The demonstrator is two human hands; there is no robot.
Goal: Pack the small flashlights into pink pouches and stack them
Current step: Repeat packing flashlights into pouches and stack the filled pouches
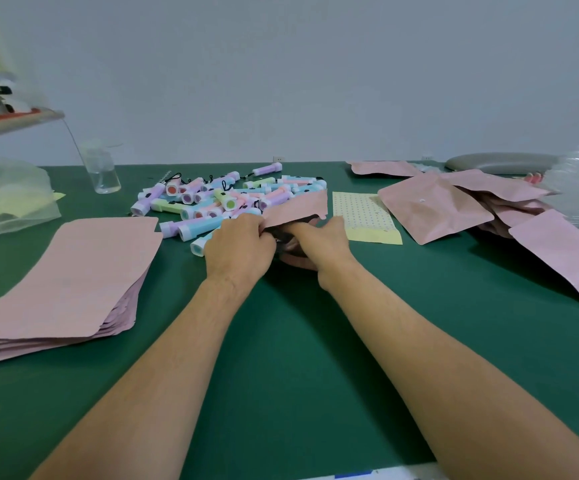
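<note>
A green worktop [281,341] fills the lower view and runs back to a plain grey-white wall [315,81]. Both hands meet at its middle: the left hand [239,244] grips the near edge of a pink pouch [295,209] with curled fingers, and the right hand [322,237] pinches the same pouch beside it, at its dark open mouth. Whether anything is inside cannot be told.

The flashlights [218,199], pastel and loosely piled, lie just behind the hands. A neat stack [66,278] of flat pouches sits at the left, and a loose heap [454,206] of pouches spreads along the right. Between the heap and the held pouch lies a yellow dotted sheet [360,213]. A clear bottle [102,171] stands near the wall, beside a plastic bag [7,199] under a shelf [14,119].
</note>
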